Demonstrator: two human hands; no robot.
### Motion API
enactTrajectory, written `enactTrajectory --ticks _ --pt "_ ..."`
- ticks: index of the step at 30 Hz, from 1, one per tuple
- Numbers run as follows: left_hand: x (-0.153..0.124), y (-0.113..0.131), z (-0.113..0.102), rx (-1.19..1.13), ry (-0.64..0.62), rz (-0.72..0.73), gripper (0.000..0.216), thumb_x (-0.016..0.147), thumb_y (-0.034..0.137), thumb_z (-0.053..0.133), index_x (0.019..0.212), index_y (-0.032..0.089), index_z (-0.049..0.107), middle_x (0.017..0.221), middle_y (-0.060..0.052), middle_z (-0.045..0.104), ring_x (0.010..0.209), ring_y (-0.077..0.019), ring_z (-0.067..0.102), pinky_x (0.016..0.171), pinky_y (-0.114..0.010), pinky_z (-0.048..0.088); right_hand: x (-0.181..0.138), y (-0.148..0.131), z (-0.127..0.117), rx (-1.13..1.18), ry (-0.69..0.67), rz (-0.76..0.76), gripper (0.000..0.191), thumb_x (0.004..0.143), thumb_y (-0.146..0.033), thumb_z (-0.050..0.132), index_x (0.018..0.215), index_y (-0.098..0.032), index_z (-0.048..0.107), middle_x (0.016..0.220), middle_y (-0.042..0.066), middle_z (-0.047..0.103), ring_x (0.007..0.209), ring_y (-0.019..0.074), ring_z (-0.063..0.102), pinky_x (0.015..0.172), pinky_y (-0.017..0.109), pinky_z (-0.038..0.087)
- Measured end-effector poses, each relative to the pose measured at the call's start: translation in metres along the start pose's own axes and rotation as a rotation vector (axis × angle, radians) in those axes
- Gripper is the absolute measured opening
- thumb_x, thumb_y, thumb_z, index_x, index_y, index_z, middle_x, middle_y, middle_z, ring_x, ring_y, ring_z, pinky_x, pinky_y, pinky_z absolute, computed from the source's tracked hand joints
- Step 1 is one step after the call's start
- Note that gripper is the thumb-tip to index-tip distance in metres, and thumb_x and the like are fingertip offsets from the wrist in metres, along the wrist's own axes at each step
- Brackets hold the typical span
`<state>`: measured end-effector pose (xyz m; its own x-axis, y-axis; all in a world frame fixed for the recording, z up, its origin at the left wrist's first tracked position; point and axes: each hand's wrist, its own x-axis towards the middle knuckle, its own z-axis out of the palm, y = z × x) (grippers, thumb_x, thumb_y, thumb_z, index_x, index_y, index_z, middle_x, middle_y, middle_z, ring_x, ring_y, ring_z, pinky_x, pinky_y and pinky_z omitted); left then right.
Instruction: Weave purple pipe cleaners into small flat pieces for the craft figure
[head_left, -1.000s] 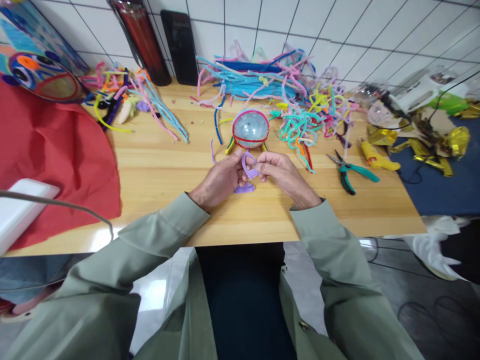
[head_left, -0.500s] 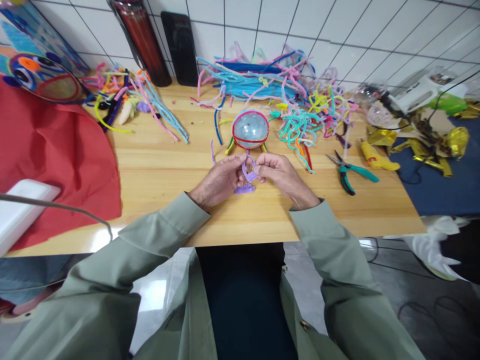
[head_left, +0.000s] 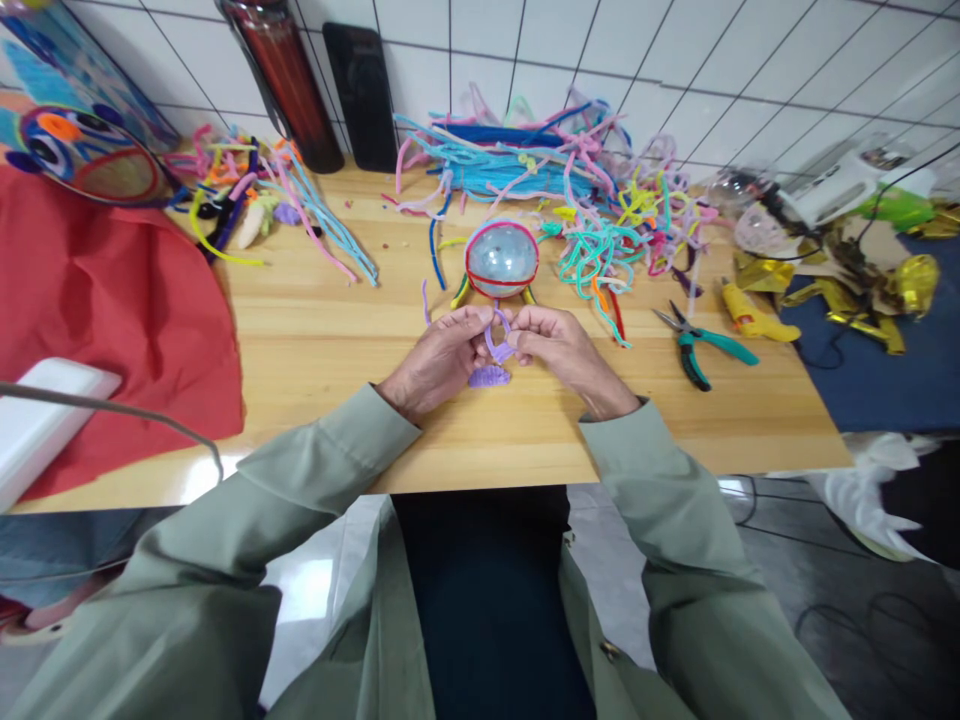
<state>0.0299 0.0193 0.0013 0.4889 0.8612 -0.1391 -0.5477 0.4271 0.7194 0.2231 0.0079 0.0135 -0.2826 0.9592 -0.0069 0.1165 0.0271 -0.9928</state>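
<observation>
Between both hands is a purple pipe cleaner point(head_left: 501, 352) bent into a loop. My left hand point(head_left: 442, 362) pinches its left side with thumb and finger. On the other side, my right hand point(head_left: 559, 350) is closed on the loop's right edge. Just below the fingers a purple coiled pipe-cleaner piece point(head_left: 489, 376) lies on the wooden table point(head_left: 330, 380). A clear ball point(head_left: 501, 258) with red and pink pipe cleaner around it sits beyond the fingertips.
Teal-handled pliers point(head_left: 701, 345) and a yellow glue gun point(head_left: 756, 312) lie to the right. Heaped pipe cleaners point(head_left: 510, 165) run along the tiled wall, near a dark phone point(head_left: 360, 97) and a red bottle point(head_left: 289, 85). Red cloth point(head_left: 112, 310) covers the left side.
Almost nothing differs. The hands stay in place with the purple loop, whose lower part has shifted very slightly.
</observation>
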Motion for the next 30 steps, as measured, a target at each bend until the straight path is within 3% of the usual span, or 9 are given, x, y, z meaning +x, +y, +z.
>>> enactTrajectory --ticks 20,26,30 --pt "-0.0037 0.0026 0.0055 0.018 -0.001 -0.013 0.029 0.087 0.030 0.089 0.075 0.015 0.069 0.059 0.003 0.060 0.050 -0.0060 0.052 0.052 -0.016 0.048 -0.0003 0.0011 0.0015 0.009 -0.019 0.014 0.019 0.081 -0.031 0.074 0.074 -0.022 0.059 0.068 -0.004 0.057 0.060 0.0106 0.050 0.061 0.027 0.044" --pt "-0.0035 0.0011 0.0036 0.008 -0.039 0.035 0.032 0.078 0.036 0.097 0.079 0.013 0.074 0.058 0.003 0.060 0.050 -0.0056 0.051 0.051 -0.015 0.046 0.0004 0.0029 0.0005 -0.002 -0.017 -0.006 0.017 0.082 -0.030 0.070 0.075 -0.022 0.058 0.067 -0.005 0.056 0.060 0.0103 0.050 0.062 0.027 0.043" --pt "-0.0031 0.0006 0.0045 0.026 -0.006 0.039 0.028 0.082 0.035 0.094 0.083 0.013 0.077 0.059 0.003 0.060 0.050 -0.0048 0.049 0.050 -0.014 0.044 0.0007 0.0032 0.0010 -0.003 -0.018 -0.007 0.016 0.081 -0.030 0.071 0.075 -0.022 0.059 0.068 -0.005 0.057 0.061 0.0105 0.050 0.062 0.027 0.043"
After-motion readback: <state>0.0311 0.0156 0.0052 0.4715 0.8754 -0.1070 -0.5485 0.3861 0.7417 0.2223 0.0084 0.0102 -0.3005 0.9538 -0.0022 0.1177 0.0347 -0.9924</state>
